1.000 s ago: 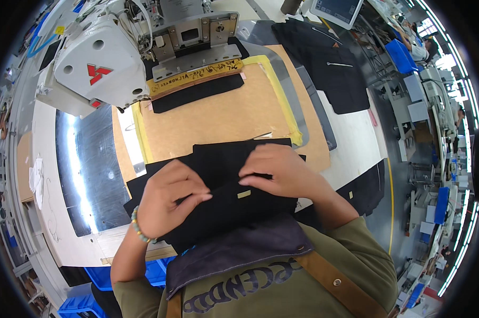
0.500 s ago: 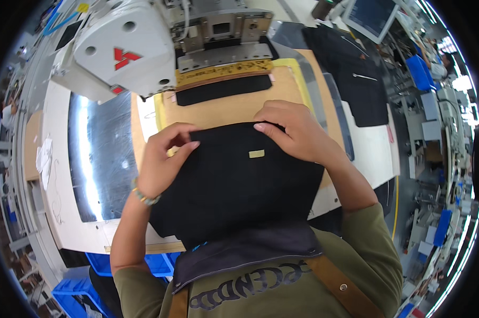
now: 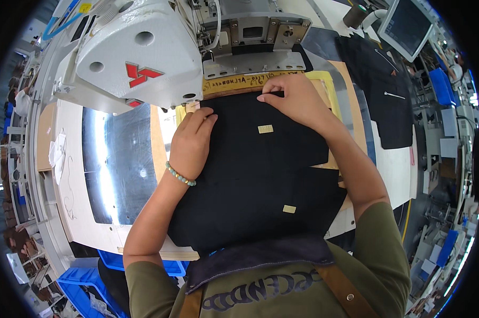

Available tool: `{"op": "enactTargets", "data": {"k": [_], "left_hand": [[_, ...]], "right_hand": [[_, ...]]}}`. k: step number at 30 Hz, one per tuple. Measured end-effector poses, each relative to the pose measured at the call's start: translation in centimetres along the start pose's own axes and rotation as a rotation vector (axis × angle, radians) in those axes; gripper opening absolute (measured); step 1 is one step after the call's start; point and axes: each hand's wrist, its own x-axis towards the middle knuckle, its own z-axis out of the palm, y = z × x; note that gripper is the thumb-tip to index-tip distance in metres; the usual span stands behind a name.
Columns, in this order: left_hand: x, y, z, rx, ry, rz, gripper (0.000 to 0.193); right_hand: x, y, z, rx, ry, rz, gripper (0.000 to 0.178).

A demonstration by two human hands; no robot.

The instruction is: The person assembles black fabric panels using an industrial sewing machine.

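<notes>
A black fabric panel [image 3: 239, 143] with a small pale yellow sticker [image 3: 265, 129] lies flat, its far edge against the machine's clamp. At its far left corner, my left hand [image 3: 190, 146], with a beaded bracelet at the wrist, pinches the cloth. My right hand [image 3: 300, 100] is closed at the far edge on the right, thumb and forefinger on the cloth. Nearer my body is a second black panel [image 3: 255, 206] with its own sticker [image 3: 289, 209]. The yellow-faced clamp bar [image 3: 229, 85] stands just beyond the fabric, partly hidden by my right hand.
A white sewing machine head [image 3: 117, 58] rises at the far left, close to my left hand. Below it is a shiny metal plate [image 3: 112, 169]. More black pieces with zippers [image 3: 390, 106] lie at the right, beneath a screen [image 3: 409, 26]. Blue bins [image 3: 80, 281] stand below the table edge.
Both hands have carried the panel's far edge forward to the clamp, covering the black strip there. The second panel and its sticker have come into view behind it. The view has shifted slightly.
</notes>
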Motion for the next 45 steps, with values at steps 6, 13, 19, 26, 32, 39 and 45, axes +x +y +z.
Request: {"op": "enactTargets", "data": {"k": [6, 13, 19, 26, 32, 39, 45], "left_hand": [[0.4, -0.7, -0.1, 0.14, -0.039, 0.074, 0.027], [0.1, -1.3, 0.1, 0.18, -0.015, 0.071, 0.026], [0.1, -1.5, 0.2, 0.185, -0.028, 0.063, 0.027], [0.1, -1.6, -0.4, 0.206, -0.1, 0.047, 0.028], [0.3, -1.3, -0.6, 0.199, -0.08, 0.05, 0.029], [0.6, -0.8, -0.7, 0.246, -0.099, 0.064, 0.028], [0.8, 1.1, -0.2, 0.434, -0.237, 0.132, 0.036]], "right_hand": [[0.3, 1.0, 1.3, -0.016, 0.15, -0.099, 0.017], [0.5, 0.2, 1.4, 0.004, 0.136, -0.032, 0.016], [0.6, 1.5, 2.1, 0.028, 0.194, -0.143, 0.014], [0.2, 0.7, 1.9, -0.02, 0.159, -0.116, 0.013], [0.4, 0.2, 1.7, -0.044, 0.149, -0.063, 0.012], [0.7, 1.0, 2.2, -0.061, 0.226, -0.071, 0.011], [0.6, 1.3, 2.9, -0.06, 0.278, -0.09, 0.01]]}}
